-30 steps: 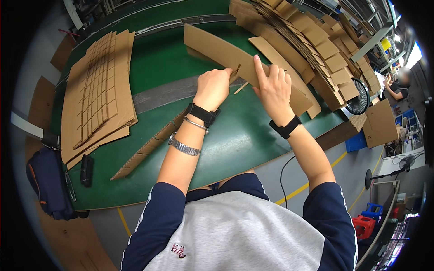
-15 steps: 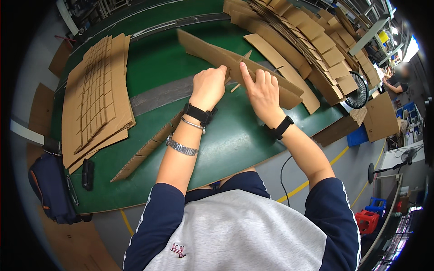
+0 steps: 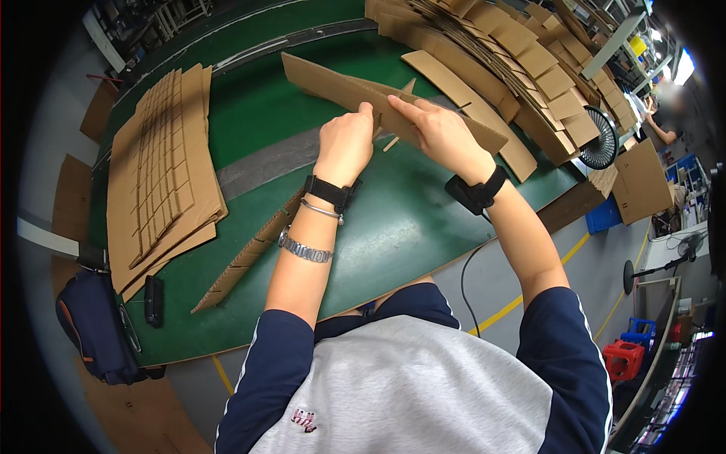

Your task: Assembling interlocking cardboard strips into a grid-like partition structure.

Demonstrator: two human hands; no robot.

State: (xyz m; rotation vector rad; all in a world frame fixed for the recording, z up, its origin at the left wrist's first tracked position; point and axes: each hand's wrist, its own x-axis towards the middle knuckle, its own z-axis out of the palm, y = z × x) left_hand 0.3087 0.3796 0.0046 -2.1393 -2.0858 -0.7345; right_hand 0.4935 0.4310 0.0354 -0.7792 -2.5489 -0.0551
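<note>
Above the counter [image 3: 401, 227], gripping a cardboard strip [image 3: 333, 85] in curled left fingers [image 3: 366, 110], touching it with outstretched right fingers [image 3: 406, 109] now turned further leftward.

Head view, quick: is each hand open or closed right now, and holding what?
Left hand: closed, holding the crossed cardboard strips.
Right hand: touching them; grip cannot be told.
</note>
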